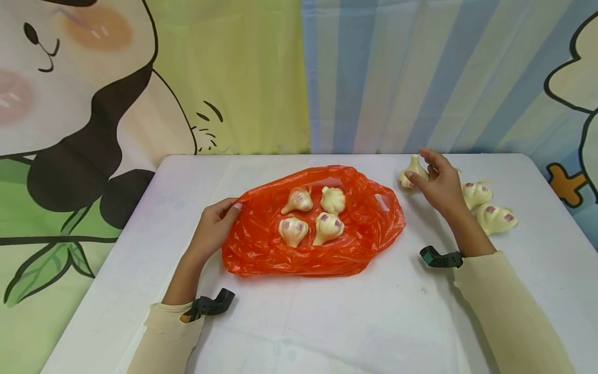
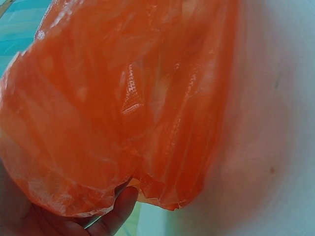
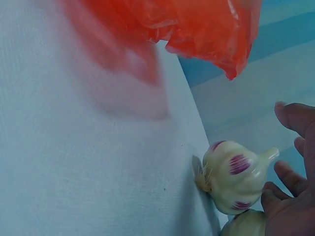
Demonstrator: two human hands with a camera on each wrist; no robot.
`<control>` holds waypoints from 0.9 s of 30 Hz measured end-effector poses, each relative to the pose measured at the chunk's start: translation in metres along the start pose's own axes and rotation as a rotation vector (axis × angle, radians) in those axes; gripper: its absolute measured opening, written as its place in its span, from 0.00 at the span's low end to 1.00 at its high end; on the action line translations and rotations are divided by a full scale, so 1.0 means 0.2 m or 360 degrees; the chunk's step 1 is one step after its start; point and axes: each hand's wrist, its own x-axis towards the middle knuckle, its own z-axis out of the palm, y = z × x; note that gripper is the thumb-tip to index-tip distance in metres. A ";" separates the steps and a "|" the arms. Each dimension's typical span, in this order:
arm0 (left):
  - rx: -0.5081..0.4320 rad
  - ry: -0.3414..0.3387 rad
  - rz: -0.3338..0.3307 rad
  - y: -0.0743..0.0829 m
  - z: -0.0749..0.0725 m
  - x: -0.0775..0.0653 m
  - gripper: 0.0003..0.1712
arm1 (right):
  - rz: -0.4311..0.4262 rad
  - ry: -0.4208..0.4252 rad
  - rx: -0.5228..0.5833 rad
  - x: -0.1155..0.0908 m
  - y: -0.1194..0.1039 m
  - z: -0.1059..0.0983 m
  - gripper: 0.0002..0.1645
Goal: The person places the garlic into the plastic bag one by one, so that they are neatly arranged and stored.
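Note:
A red plastic bag [image 1: 261, 249] lies spread on the table with its mouth open upward. Several garlic bulbs [image 1: 293, 231] with purple marks sit in it. At the bag's left edge my left hand [image 1: 212, 228] pinches the rim between thumb and fingers, and the left wrist view shows the thumb [image 2: 123, 204] against the red film. Right of the bag, my right hand [image 1: 441, 184] is beside an upright garlic bulb [image 3: 236, 177], thumb and fingers spread apart and not closed round it. Whether a fingertip touches that bulb, I cannot tell.
More garlic bulbs [image 1: 496, 218] lie on the white table [image 1: 364, 322] to the right, by my right wrist, one partly hidden behind the hand. A printed curtain [image 1: 252, 78] hangs along the table's far edge. Each wrist wears a black camera mount [image 1: 441, 258].

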 end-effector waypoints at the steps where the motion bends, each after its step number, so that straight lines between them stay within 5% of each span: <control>1: -0.0001 0.0002 0.0001 0.00 0.00 0.00 0.22 | 0.0004 -0.0008 -0.0002 0.00 0.00 0.00 0.41; 27: -0.0010 -0.0014 0.0008 -0.01 0.00 0.00 0.23 | 0.0083 -0.0236 -0.0080 0.05 0.03 0.00 0.56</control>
